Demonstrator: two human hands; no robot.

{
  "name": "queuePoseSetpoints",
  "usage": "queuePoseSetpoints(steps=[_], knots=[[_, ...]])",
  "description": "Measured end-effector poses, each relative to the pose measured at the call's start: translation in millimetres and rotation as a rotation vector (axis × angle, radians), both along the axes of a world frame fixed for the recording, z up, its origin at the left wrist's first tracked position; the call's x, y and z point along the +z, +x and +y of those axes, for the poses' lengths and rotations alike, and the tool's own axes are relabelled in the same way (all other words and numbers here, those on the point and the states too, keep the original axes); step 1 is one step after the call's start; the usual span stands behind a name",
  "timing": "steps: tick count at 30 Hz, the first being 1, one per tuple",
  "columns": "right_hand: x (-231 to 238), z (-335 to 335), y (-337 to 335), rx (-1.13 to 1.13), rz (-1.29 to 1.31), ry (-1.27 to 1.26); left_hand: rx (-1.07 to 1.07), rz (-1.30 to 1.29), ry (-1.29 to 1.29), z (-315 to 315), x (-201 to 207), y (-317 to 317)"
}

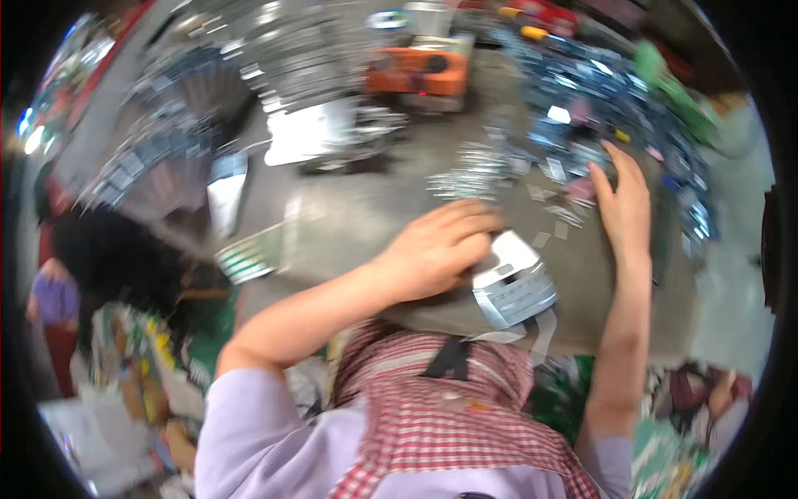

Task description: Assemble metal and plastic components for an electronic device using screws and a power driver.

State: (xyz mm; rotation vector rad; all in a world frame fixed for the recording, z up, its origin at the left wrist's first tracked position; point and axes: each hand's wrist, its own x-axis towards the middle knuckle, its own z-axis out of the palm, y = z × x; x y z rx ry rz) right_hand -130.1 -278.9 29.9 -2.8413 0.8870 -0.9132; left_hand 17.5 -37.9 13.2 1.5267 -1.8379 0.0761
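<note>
My left hand (pixel 445 248) is closed at the left edge of a flat piece near the table's front edge. That piece, white above and silver-blue below with a small dark slot (pixel 515 287), has a pale strip hanging from its lower end. Farther right, my right hand (pixel 622 200) reaches out with thumb and fingers apart, beside a heap of shiny blue-silver pieces (pixel 598 100). I see nothing held in it, though motion smears its fingertips. Between the hands lies a cluster of thin silvery strips (pixel 474 170), with small pale scraps (pixel 565 214) scattered near it.
An orange device (pixel 420 71) stands at the back middle. Left of it are tall stacks of silvery plates (pixel 303 66), and a white sheet (pixel 307 133). Fanned dark pieces (pixel 162 154) spread at the far left. A green-striped card (pixel 247 259) lies at the table's left edge.
</note>
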Motion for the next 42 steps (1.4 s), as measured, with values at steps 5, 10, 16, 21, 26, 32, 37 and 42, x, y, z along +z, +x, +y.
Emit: queuePoseSetpoints(steps=[5, 10, 16, 21, 26, 32, 37, 42], knots=[[-18, -9, 22, 0.017, 0.102, 0.292, 1.031, 0.325, -0.207, 78, 14, 63], [-1, -5, 25, -0.014, 0.023, 0.38, 1.594, -0.149, 0.203, 179, 8, 154], [15, 40, -35, 0.25, -0.441, 0.958, 1.54, 0.081, 0.222, 200, -7, 140], [-21, 109, -50, 0.309, -0.306, 1.048, 1.487, -0.205, 0.321, 176, 4, 164], [-24, 110, -57, 0.225, -0.166, 0.61, 0.714, -0.135, 0.152, 73, 51, 108], [-24, 112, -71, 0.238, -0.212, 0.437, 0.731, -0.194, 0.217, 61, 35, 108], [-18, 133, -55, 0.259, -0.398, 0.713, 0.169, 1.452, 0.302, 67, 20, 8], [-18, 146, -19, 0.449, -0.375, 0.735, -0.059, 1.804, 0.619, 58, 5, -50]])
